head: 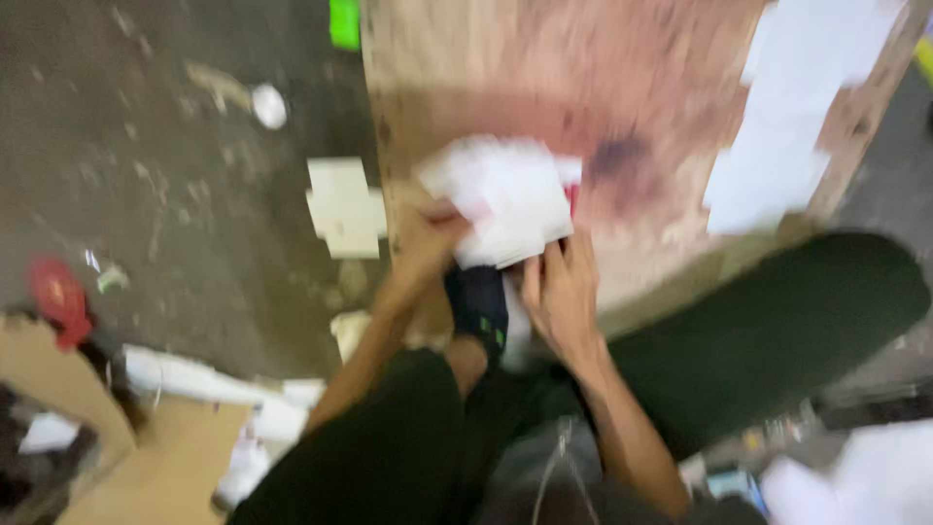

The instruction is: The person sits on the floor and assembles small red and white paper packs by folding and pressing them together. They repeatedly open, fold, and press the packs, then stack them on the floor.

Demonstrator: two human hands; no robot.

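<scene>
A stained wooden board (544, 68) lies on the littered concrete floor (155, 194); at its near edge, both hands (496, 262) grip a white paper stack (505, 199).

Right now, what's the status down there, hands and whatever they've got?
Left hand and right hand both grip a white paper stack, fingers curled at its edge. Stack sits over a wooden board. Picture blurred; nothing blocking.
</scene>
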